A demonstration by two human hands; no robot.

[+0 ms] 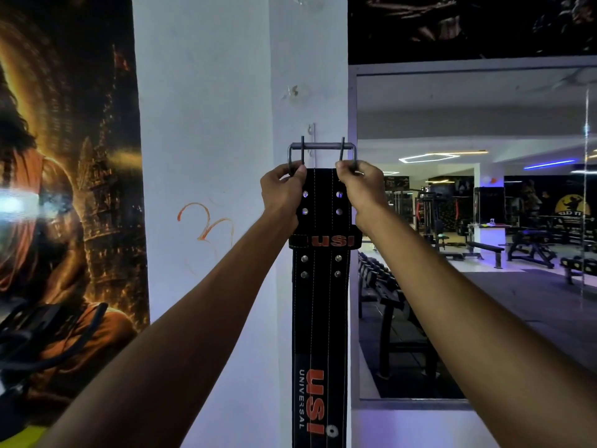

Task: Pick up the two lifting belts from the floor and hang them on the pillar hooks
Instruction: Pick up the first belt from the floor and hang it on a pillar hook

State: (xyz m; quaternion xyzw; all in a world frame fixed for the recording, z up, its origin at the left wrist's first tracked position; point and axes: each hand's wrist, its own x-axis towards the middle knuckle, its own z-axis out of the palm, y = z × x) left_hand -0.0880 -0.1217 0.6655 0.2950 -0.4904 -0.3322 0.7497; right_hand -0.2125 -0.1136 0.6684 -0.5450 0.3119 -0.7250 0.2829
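Both hands up at pillar [206,124]. Left hand [282,195] and right hand [361,192] pinch buckle [322,147], fingers tight on its sides. Belt [319,302] hangs straight down pillar corner. Buckle held flat at hook [311,132] height, likely to slip over hook. Second belt not seen.

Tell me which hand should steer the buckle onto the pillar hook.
Probably left. The hook sits above the buckle, slightly toward the left hand. Both hands grip the belt top evenly; the right hand can steady.
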